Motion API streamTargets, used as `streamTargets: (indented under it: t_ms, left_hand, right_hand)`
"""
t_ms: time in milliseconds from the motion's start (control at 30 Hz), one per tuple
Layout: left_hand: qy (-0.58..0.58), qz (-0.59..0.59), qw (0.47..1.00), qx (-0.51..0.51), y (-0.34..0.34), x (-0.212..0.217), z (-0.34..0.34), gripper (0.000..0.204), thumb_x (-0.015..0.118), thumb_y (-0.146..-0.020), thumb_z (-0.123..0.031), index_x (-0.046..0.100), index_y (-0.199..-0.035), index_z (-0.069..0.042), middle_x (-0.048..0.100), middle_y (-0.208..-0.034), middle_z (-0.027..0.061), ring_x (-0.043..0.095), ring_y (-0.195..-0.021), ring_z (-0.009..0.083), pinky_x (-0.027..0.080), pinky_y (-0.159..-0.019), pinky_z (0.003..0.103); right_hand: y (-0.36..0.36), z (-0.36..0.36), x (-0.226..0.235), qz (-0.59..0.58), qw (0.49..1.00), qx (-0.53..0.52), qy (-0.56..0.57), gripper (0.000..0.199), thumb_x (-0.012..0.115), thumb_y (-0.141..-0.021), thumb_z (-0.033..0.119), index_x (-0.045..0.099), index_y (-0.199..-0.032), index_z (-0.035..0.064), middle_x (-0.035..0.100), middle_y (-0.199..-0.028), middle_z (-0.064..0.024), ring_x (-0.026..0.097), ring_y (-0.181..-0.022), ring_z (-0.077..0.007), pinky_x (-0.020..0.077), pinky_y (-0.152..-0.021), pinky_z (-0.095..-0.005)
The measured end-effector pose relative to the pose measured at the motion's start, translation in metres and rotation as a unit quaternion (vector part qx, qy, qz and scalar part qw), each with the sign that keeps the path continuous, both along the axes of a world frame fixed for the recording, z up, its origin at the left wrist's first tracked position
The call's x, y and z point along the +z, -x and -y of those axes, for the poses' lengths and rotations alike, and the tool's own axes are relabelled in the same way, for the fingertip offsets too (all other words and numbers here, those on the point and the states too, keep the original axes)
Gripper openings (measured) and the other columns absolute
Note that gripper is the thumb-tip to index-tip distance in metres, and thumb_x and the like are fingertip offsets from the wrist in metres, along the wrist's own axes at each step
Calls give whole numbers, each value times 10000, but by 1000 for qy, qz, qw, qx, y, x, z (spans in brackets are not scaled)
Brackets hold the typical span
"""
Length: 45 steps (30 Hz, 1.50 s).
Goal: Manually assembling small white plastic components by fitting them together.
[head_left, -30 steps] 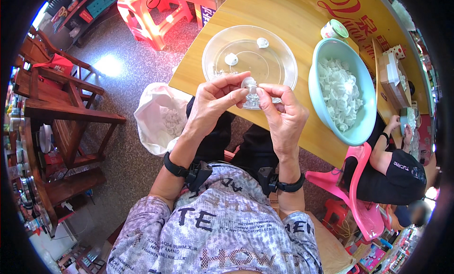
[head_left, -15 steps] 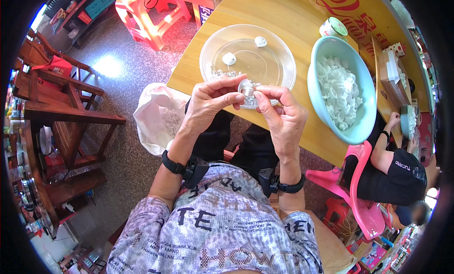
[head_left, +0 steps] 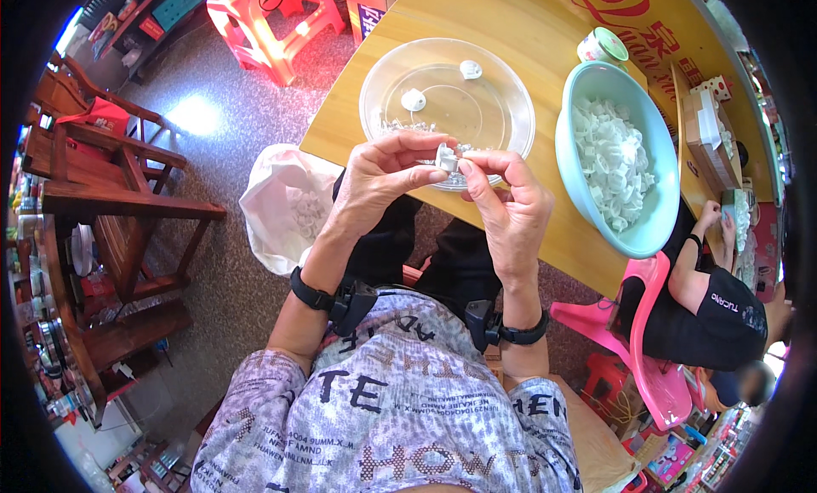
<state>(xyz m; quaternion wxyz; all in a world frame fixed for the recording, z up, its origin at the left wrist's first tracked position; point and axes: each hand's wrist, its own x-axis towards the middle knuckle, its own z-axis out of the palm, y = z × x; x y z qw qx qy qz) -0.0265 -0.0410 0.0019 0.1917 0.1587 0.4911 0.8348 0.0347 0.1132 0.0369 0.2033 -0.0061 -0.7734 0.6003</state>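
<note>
A small white plastic part is pinched between the thumb and fingers of my left hand. My right hand meets it from the other side, thumb and forefinger closed at its right edge; whether they grip the part or a tiny piece on it is too small to tell. Both hands are over the near rim of a round clear plastic tub. Inside the tub, two white plastic caps lie apart, and small clear bits gather along the near side, partly hidden by my fingers.
A light-blue oval basin heaped with white plastic parts stands right of the tub, beside a green-lidded cup. A white sack holding small pieces is at the table's left. A co-worker sits far right near a pink chair.
The white part has been turned between my fingers, now showing its side. My hands stay in nearly the same spot. At the far right, the co-worker's hands have shifted.
</note>
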Motion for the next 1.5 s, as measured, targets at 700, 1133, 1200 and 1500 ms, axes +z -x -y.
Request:
streamTargets:
  t_ms: [700, 1133, 1200, 1500]
  left_hand:
    - [41, -78, 996, 26, -3, -6, -5, 314, 662, -798, 76, 638, -1103, 6, 616, -1146, 159, 614, -1022, 192, 529, -878, 283]
    - [486, -359, 791, 97, 87, 4, -7, 379, 692, -752, -92, 632, -1108, 20, 619, -1111, 167, 632, -905, 266, 518, -797, 332]
    - [472, -380, 788, 108, 94, -7, -8, 384, 683, -729, -107, 641, -1091, 15, 629, -1038, 180, 627, -881, 307, 510, -782, 363]
    - [541, -389, 734, 133, 94, -19, -9, 301, 662, -715, -118, 655, -982, 20, 610, -979, 178, 614, -815, 316, 492, -773, 378]
  right_hand:
    - [2, -6, -7, 19, 999, 20, 44, 61, 637, -866, 10, 653, -925, 3, 671, -867, -35, 624, -705, -85, 534, -620, -219]
    - [25, -133, 61, 98, 904, -289, -301, 189, 659, -861, 143, 675, -1029, 57, 682, -853, -59, 612, -692, -118, 491, -602, -261]
    - [33, -160, 58, 54, 880, -323, -344, 202, 650, -865, 140, 666, -1049, 60, 680, -897, -72, 623, -742, -135, 504, -621, -276]
    - [40, -44, 33, -4, 959, 17, -284, 143, 649, -825, 52, 676, -964, 66, 660, -936, -85, 642, -828, -227, 528, -717, -308]
